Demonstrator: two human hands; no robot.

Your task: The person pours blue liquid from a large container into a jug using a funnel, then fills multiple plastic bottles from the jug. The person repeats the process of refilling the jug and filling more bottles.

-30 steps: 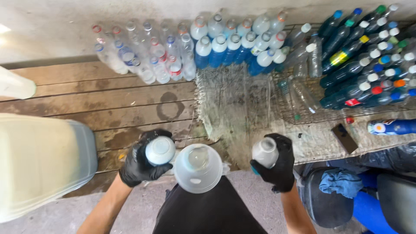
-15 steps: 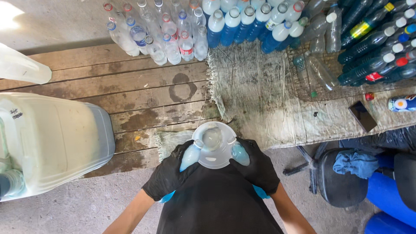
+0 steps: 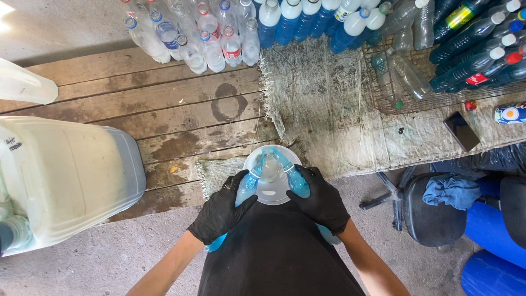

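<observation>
- Our left hand [image 3: 222,211], in a black glove, is wrapping its fingers around a bottle of blue liquid [image 3: 246,187], tilting it neck-down into a white funnel [image 3: 272,174].
- Our right hand [image 3: 323,201], gloved too, is gripping a second blue bottle [image 3: 296,181] the same way, just beside the first.
- The funnel is sitting at the near edge of the wooden counter [image 3: 181,109]; what it is draining into seems hidden below.
- A large white jerrycan [image 3: 60,181] is standing to our left, with rows of bottles [image 3: 219,33] lining the far side.
</observation>
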